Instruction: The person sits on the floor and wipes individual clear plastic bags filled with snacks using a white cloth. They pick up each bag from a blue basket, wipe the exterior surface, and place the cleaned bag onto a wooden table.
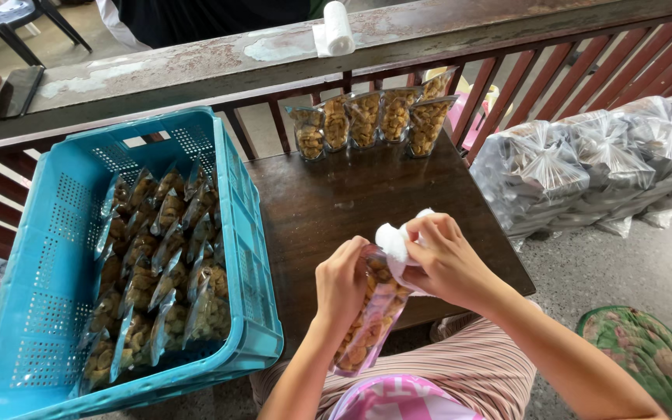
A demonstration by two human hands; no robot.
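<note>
Item: clear snack packet point(367, 323), held tilted over the front edge of the dark wooden table point(328, 198). Left hand point(341, 281) closed around its upper part; right hand point(446, 260) pinched a white cloth point(393, 241) against its top. Blue crate point(48, 233) of similar packets stood left.

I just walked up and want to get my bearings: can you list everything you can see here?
Crate: one, light blue plastic, left of the table, filled with clear snack packets.
Table: one, dark brown wood, centre.
Standing packets: five in a row, clear with tan snacks, far edge of the table.
Railing: one, reddish wood, behind the table.
Paper roll: one, white, on the railing's top.
Large sacks: several, clear plastic, on the floor at right.
Cushion: one, green flowered, lower right.
Chair: one, dark, top left.
Left hand: holds a snack packet.
Right hand: presses a white cloth on that packet's top.
</note>
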